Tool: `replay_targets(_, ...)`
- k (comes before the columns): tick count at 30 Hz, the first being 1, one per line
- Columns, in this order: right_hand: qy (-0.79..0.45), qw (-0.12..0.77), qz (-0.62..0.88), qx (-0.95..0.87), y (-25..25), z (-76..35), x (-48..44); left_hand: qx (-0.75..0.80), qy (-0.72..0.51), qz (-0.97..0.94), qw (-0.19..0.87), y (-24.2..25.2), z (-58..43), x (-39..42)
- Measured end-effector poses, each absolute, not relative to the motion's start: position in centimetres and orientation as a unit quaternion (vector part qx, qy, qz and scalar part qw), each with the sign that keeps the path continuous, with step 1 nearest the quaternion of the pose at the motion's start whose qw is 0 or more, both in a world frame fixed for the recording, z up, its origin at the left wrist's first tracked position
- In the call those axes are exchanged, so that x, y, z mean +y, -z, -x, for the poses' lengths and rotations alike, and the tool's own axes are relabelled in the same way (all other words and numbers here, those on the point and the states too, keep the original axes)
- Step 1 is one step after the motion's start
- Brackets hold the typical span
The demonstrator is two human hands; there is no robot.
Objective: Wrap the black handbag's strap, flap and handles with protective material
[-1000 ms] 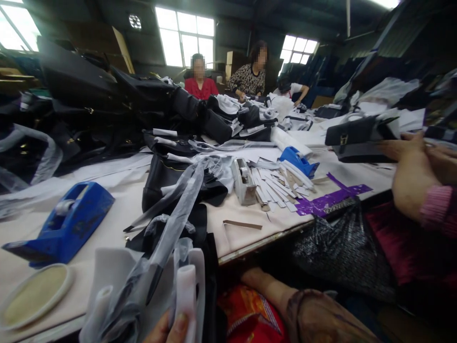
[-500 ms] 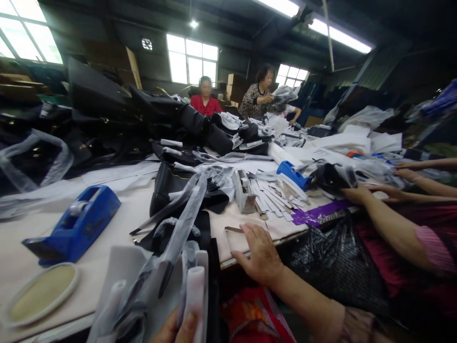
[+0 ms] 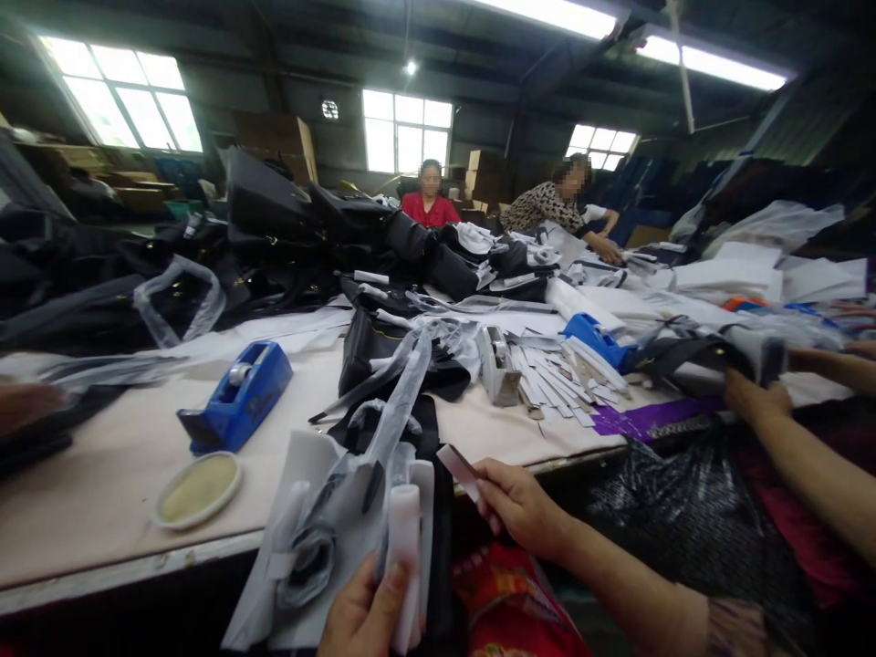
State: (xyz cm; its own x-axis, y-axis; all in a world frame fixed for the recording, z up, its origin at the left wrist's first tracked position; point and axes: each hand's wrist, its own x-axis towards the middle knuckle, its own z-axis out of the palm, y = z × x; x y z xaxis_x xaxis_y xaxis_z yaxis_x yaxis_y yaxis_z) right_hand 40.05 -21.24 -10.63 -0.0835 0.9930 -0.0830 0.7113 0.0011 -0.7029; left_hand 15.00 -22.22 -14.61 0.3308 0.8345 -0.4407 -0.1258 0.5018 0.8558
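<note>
My left hand [image 3: 364, 613] is at the bottom edge, closed around a white paper-wrapped roll [image 3: 405, 538] that belongs to a black strap bundle in clear plastic [image 3: 383, 420]. My right hand [image 3: 518, 505] is just off the table's front edge, its fingers pinched on a small pale card strip [image 3: 458, 471]. The bundle hangs over the cream table [image 3: 102, 484] edge between my two hands.
A blue tape dispenser [image 3: 236, 397] and a round pad dish [image 3: 197, 476] sit left. A grey dispenser [image 3: 498, 365], a fan of card strips [image 3: 557, 383], a second blue dispenser [image 3: 597, 339] and purple tape [image 3: 647, 418] lie ahead. A neighbour's arm [image 3: 794, 447] reaches in right. Black bags [image 3: 274, 228] pile behind; two people sit far back.
My right hand came up from below the table, pressed on the card strip at the table edge, then lifted it. The view has swung to the left. The neighbour's hands moved a black bag forward.
</note>
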Motion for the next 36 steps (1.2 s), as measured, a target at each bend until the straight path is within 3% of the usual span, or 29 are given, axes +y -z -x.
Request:
replay_targets(2, -0.426, 0.224, 0.583, -0.655, 8.8, -39.2, -22.5, 0.464, -0.335, -0.361, 0.737, 14.2, -15.1, -22.3)
replay_targets(4, -0.462, 0.194, 0.559, -0.661, 7.8, -38.7, -23.4, 0.464, -0.336, -0.356, 0.738, 13.5, -15.4, -22.3)
replay_targets(19, -0.271, 0.050, 0.553, -0.786, 6.0, -36.9, -22.7, 0.497, -0.333, -0.451, 0.662, 13.3, -15.4, -23.1)
replay_targets(22, -0.275, 0.064, 0.511, -0.812, 5.6, -36.8, -21.6, 0.495, -0.330, -0.457, 0.662, 12.8, -15.8, -23.3)
replay_targets(29, -0.566, 0.115, 0.444, -0.685, 6.6, -37.1, -18.4, 0.514, -0.300, -0.465, 0.655, 12.0, -15.7, -23.1)
replay_targets(36, -0.684, 0.184, 0.444, -0.549, 8.9, -35.3, -20.3, 0.504, -0.289, -0.497, 0.645, 11.3, -15.6, -22.9)
